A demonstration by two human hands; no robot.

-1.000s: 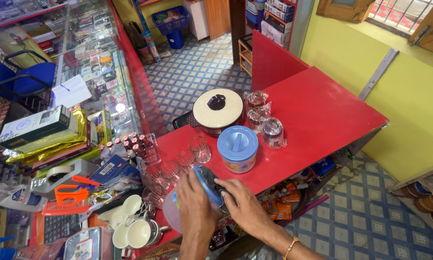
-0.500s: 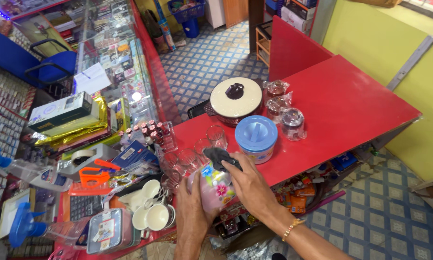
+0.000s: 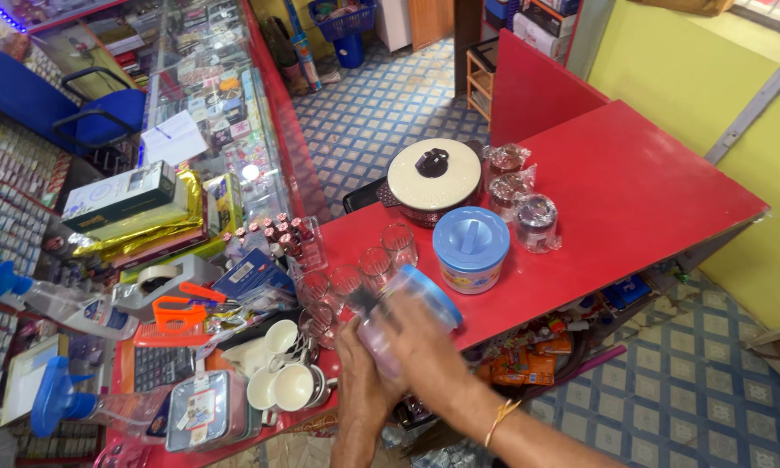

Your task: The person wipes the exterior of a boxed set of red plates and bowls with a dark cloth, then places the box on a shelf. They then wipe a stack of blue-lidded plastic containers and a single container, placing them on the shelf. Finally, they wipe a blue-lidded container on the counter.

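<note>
Blue-lidded plastic jar [image 3: 403, 316] between both hands' fingers [image 3: 416, 338]

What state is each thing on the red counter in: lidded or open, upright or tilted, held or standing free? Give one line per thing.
Plastic jar: blue lid on, tilted, held in both hands.
Left hand: grips the jar's base.
Right hand: wraps its side.
Blue-lidded container: closed, upright, standing free.
Casserole pot: cream lid on.
Drinking glasses: upright, empty.
White cups: upright, clustered.
</note>
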